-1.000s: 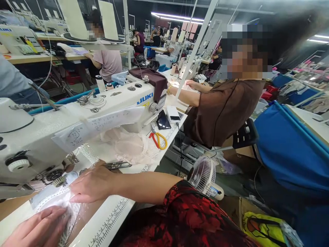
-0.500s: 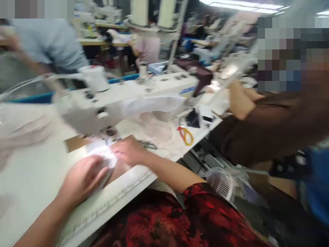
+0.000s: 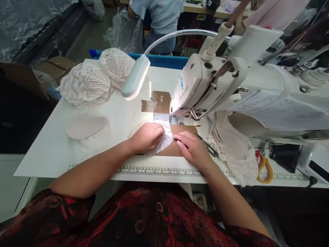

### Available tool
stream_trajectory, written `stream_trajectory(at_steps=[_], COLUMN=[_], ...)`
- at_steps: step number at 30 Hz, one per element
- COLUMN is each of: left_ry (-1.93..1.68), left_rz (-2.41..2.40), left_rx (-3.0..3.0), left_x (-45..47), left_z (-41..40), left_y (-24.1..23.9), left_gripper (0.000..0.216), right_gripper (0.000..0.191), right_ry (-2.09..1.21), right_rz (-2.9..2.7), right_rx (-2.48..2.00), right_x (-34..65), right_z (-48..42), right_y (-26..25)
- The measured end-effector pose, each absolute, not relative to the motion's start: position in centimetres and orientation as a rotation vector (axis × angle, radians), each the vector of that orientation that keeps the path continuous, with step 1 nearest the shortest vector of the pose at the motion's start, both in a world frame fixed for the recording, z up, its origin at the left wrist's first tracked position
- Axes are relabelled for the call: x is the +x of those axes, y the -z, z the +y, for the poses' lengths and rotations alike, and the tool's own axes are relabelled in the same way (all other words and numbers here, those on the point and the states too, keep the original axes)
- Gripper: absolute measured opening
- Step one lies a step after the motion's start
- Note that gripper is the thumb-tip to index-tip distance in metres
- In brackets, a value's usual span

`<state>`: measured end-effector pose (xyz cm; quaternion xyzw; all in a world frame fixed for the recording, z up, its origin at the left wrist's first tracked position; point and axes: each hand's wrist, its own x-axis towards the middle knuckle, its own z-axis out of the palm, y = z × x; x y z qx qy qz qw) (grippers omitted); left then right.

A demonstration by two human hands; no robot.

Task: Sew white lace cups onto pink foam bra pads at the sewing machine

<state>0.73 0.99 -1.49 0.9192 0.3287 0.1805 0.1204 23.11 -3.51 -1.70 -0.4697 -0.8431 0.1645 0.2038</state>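
Note:
A white lace piece (image 3: 164, 142) lies in front of the needle of the sewing machine (image 3: 191, 80), lit by the machine's light. My left hand (image 3: 147, 137) rests on it with curled fingers, gripping its left part. At the lace's right edge, my right hand (image 3: 191, 147) pinches the border between thumb and forefinger. Brown tape (image 3: 177, 150) covers the table under the lace, and another brown strip (image 3: 155, 101) lies behind it. Close to my right hand are small dark thread snips (image 3: 209, 147), partly hidden by the hand.
Two bundles of lace pieces (image 3: 86, 84) sit at the back left, with flat pale pieces (image 3: 87, 127) before them. A lamp (image 3: 136, 77) hangs over the table. On the right are pale fabric (image 3: 233, 144), yellow-handled scissors (image 3: 264, 168) and a dark pouch (image 3: 285, 156). A person (image 3: 164, 20) sits beyond.
My view has swung from the right to face the machine squarely, bringing the lace bundles and lamp into sight. Both hands are still on the lace at the needle.

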Motion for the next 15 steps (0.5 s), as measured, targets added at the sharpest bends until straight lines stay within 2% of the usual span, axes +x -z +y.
stream_trajectory(at_steps=[6,15], left_ry=[-0.469,-0.324], left_rz=[0.833,0.759], left_rx=[2.715,2.904], left_x=[0.2,0.5], left_z=[1.1,0.4], left_y=[1.6,1.5], left_gripper=[0.018,0.031], right_gripper=[0.031,0.036], right_ry=[-0.123,-0.046], right_rz=[-2.565,-2.577], right_rx=[-1.264,-1.243], right_x=[22.8,22.9], right_z=[-4.1,-4.5], right_y=[2.6,2.7])
